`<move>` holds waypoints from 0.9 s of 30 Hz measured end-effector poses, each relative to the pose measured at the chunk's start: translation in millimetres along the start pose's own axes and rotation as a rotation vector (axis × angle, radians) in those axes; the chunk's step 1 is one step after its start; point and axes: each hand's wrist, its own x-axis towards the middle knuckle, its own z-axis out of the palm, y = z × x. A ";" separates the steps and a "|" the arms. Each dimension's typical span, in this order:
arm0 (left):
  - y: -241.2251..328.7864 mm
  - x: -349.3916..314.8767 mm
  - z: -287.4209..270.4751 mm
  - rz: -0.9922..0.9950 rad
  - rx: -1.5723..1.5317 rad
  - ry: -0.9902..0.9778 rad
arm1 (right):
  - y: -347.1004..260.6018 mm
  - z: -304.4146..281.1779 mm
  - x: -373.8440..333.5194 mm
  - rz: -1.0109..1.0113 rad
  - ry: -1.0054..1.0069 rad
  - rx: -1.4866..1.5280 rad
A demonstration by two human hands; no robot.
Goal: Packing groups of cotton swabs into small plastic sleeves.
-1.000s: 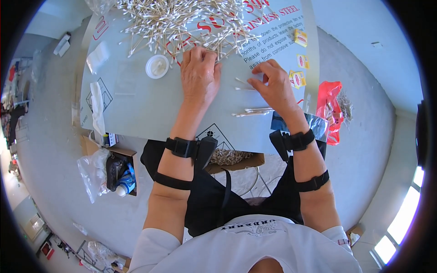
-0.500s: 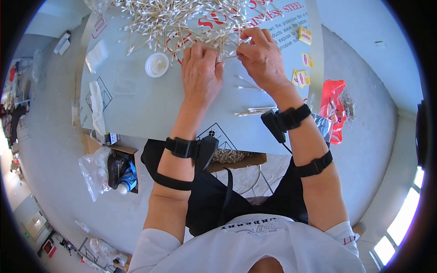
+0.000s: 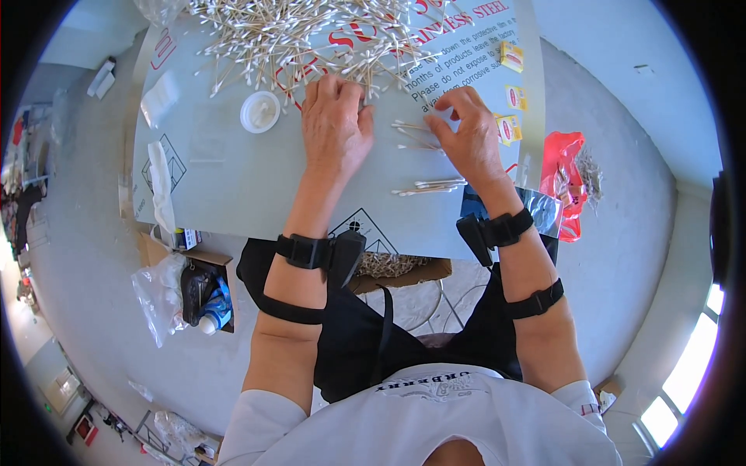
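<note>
On the grey counter (image 3: pixel 233 186), a big heap of cotton swabs (image 3: pixel 295 35) lies along the far edge; every place below is told from that heap. Left hand (image 3: pixel 334 128) rests palm down at the heap's near edge, fingers (image 3: pixel 330 89) stretched out side by side and touching the nearest swabs. Right hand (image 3: pixel 466 140) sits just to the right of it, fingers curled together around something small; whether they pinch a swab cannot be told. Between the hands lie a few loose swabs (image 3: pixel 412 132), and a small bundle of swabs (image 3: pixel 427 186) lies nearer the person. Left of the heap's near edge stands a round white lid (image 3: pixel 259 112). Right of the heap, three small yellow packets (image 3: pixel 510 56) sit in a row. Further right, off the counter, is a red plastic bag (image 3: pixel 563 167).
</note>
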 end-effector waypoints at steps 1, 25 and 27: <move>0.6 0.0 -0.2 0.000 0.000 -0.001 | -0.1 1.4 2.4 0.000 0.000 0.001; 7.6 0.2 -10.8 0.097 -0.029 0.014 | -9.5 11.5 24.5 -0.117 0.045 0.077; 9.7 0.7 -9.9 0.124 0.045 -0.042 | -14.2 25.3 40.6 -0.113 0.061 -0.041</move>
